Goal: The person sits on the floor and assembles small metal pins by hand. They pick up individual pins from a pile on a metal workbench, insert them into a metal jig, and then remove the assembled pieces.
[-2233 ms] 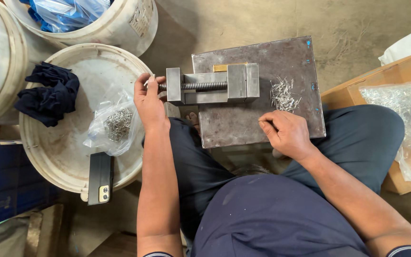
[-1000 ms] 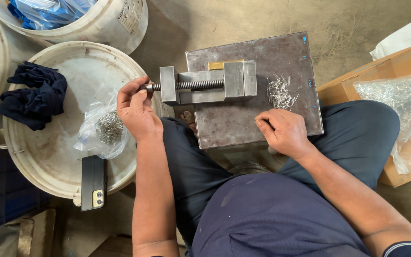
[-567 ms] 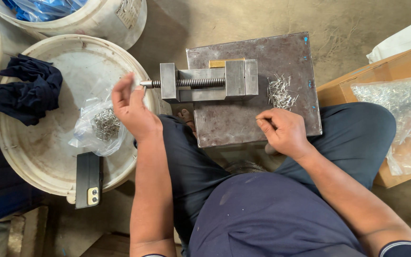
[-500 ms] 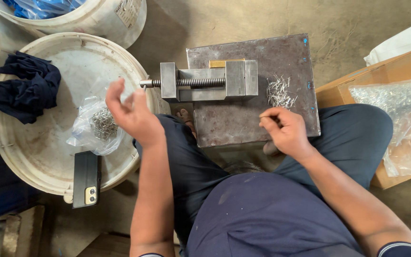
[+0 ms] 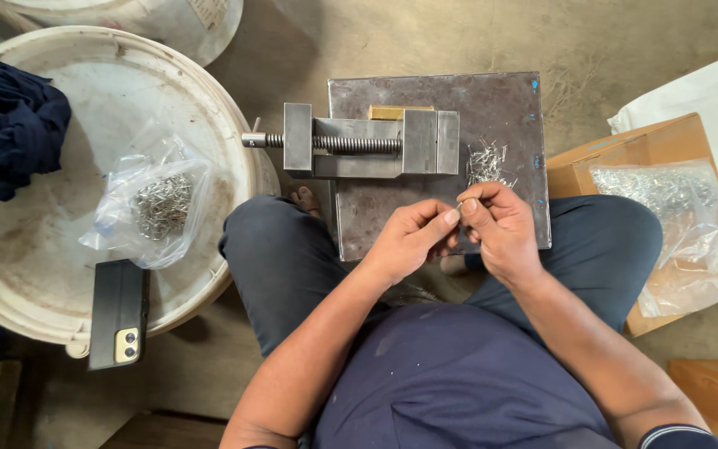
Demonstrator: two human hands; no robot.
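Both hands meet over the steel plate point(image 5: 438, 158): the left hand point(image 5: 409, 241) and right hand point(image 5: 496, 229) pinch their fingers together on one small metal pin point(image 5: 459, 202). The vise point(image 5: 371, 141) just above looks unloaded, and a loose pile of pins point(image 5: 488, 162) waits beside it, so most work seems left.

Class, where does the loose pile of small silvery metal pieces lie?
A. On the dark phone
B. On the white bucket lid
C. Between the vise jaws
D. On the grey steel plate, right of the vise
D: the loose pile of small silvery metal pieces lies on the grey steel plate, just right of the grey metal vise.
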